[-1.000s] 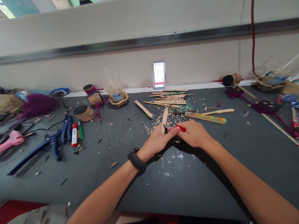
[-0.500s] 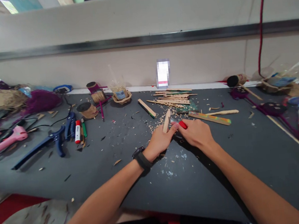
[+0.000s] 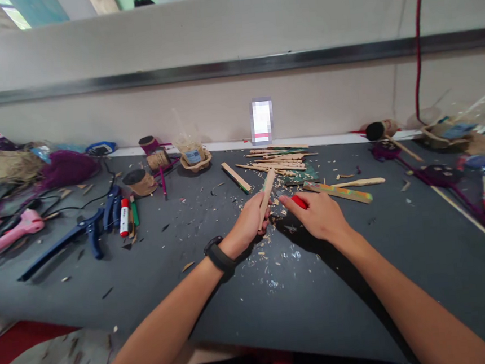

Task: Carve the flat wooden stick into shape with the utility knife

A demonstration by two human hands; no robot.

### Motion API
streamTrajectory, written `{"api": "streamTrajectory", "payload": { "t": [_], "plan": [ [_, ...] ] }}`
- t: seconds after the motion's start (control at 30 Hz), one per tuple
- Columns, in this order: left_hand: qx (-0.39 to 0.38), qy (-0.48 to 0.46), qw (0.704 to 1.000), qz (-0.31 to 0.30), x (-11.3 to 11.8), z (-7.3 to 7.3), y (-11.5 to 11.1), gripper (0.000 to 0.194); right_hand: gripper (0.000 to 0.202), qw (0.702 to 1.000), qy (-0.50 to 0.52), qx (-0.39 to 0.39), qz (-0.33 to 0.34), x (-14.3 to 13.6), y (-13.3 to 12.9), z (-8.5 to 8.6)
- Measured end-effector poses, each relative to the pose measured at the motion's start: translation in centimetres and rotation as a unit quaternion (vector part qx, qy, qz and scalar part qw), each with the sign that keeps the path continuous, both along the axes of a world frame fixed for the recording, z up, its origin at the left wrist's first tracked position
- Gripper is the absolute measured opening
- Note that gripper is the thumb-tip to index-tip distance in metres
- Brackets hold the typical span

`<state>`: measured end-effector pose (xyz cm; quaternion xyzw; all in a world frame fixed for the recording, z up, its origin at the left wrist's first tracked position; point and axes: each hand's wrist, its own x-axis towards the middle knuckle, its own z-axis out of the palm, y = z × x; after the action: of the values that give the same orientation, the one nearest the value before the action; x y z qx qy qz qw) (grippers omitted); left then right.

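Observation:
My left hand (image 3: 251, 222), with a dark watch on the wrist, is closed on a pale wooden stick (image 3: 266, 198) that points up and slightly right. To its right, my right hand (image 3: 319, 212) grips a red-handled tool (image 3: 299, 201); its working end is small and hard to make out. The tool and the stick are apart. Wood shavings lie around and beneath both hands. Beyond them sits a pile of thin carved sticks (image 3: 281, 161). A flat painted strip (image 3: 339, 192) lies just past my right hand, and a short wooden strip (image 3: 236, 178) lies beyond my left.
On the left are a blue cutter (image 3: 67, 242), a red-and-white marker (image 3: 124, 217), a pink glue gun (image 3: 15, 231) and twine spools (image 3: 139, 182). A cup (image 3: 192, 154) stands near the wall, beside a blurred bright phone-like object (image 3: 261, 121). Purple-wrapped pieces (image 3: 439, 175) lie right.
My left hand has shifted slightly left and turned, showing more of the stick. My hands have moved apart, and the red-handled tool is now clear of the stick.

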<state>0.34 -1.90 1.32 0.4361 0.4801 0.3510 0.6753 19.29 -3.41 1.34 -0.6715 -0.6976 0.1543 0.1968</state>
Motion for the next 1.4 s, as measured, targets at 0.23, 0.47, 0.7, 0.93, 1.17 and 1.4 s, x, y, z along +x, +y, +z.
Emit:
{"api": "streamTrajectory", "payload": {
  "t": [0.23,0.47,0.7,0.93,1.17,1.4],
  "plan": [
    [0.011,-0.064,0.998,-0.017,-0.3,0.7,-0.3,0.015,0.068,0.999,0.041,0.028,-0.015,0.5,0.3,0.2],
    [-0.034,-0.118,0.990,-0.063,-0.3,1.2,-0.5,0.021,0.069,0.998,0.047,0.031,0.007,0.8,0.6,0.1],
    [-0.110,-0.149,0.979,-0.088,-0.3,1.4,-0.5,0.040,0.074,0.998,0.003,0.037,-0.057,0.3,0.9,-0.6],
    [-0.160,-0.252,0.940,-0.168,-0.9,2.3,-0.8,0.046,0.074,0.957,0.070,0.101,-0.263,4.0,2.3,-0.2],
    [-0.096,-0.228,0.960,-0.135,-0.8,0.8,-0.3,0.037,0.070,0.951,0.302,0.063,0.010,0.5,1.1,-0.6],
    [-0.067,-0.196,0.966,-0.155,-0.3,0.7,-0.8,0.039,0.060,0.968,0.234,0.083,0.024,0.6,0.7,-0.2]
  ]
}}
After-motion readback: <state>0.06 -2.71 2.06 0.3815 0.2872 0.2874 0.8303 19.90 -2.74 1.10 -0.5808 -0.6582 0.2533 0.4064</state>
